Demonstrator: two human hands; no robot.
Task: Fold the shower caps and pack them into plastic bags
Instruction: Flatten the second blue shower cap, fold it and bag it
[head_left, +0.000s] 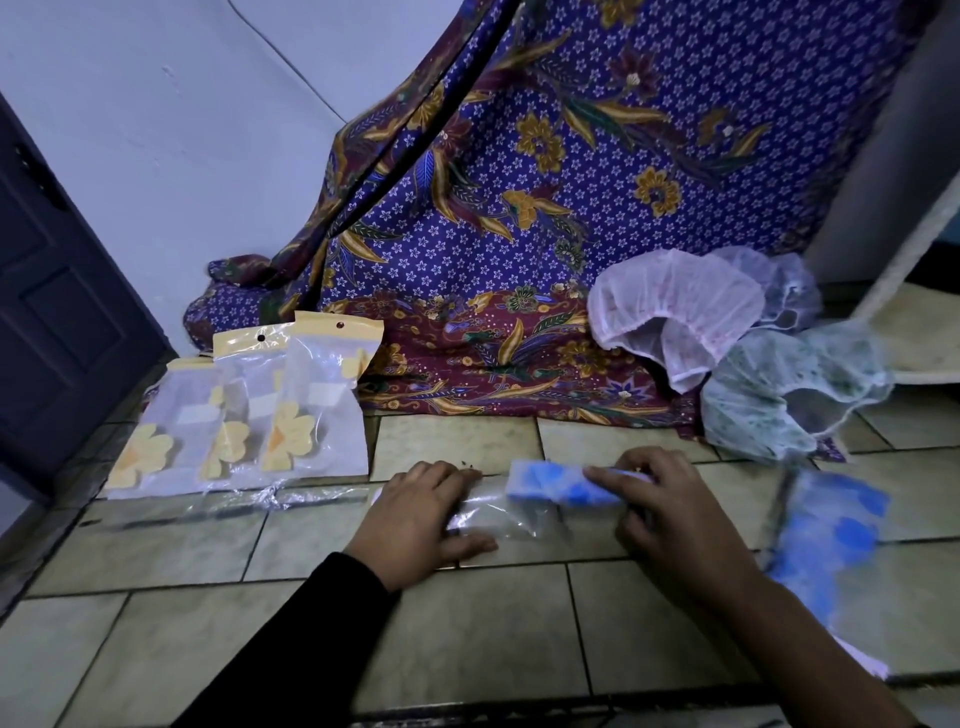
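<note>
While the left hand (426, 512) lies flat with spread fingers, pinning the clear bag (511, 522) to the tiled floor (457, 639), the right hand (675, 514) pinches the folded blue cap (550, 486) at the bag's far edge. I cannot tell whether the cap is inside yet. The slick film could slide or close up, and a loosened pinch would likely let the fold spring open.

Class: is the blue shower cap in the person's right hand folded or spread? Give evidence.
Folded: the blue shower cap is a compact narrow strip gripped by the right hand, unlike the puffed-out pink shower cap behind.
</note>
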